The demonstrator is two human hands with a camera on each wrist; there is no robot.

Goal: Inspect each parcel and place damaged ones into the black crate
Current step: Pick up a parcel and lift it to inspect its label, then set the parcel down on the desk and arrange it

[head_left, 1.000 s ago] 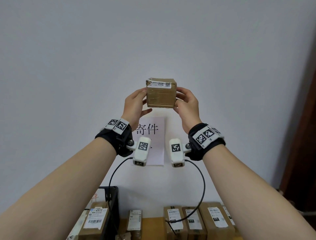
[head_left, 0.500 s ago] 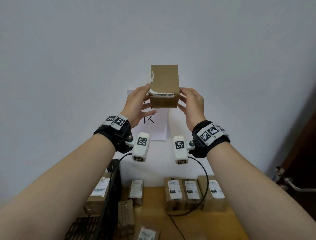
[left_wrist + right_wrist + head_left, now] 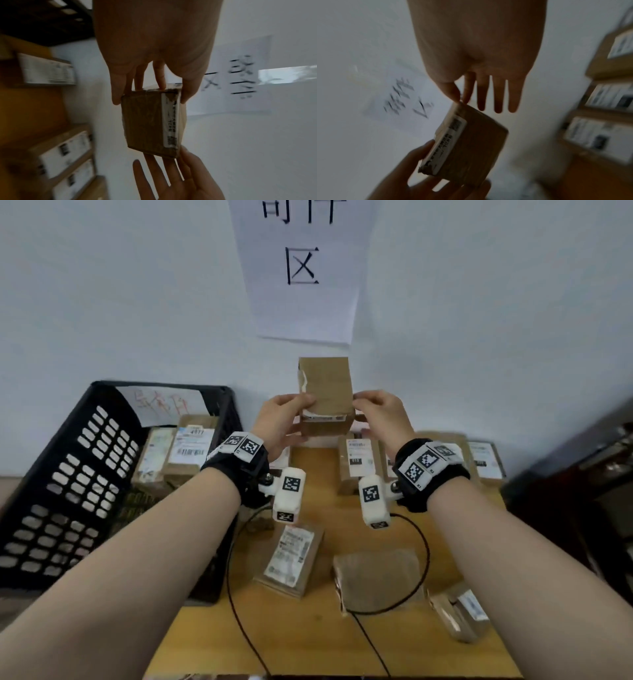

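Both hands lowered the parcel toward the table.

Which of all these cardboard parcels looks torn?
The held parcel, lifted in both hands above the table; its label is ripped along one edge. The others show no such tear.

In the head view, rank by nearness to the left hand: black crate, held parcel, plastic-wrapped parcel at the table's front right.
1. Held parcel: gripped by the left hand.
2. Black crate: at the left.
3. Plastic-wrapped parcel: front right, farthest.
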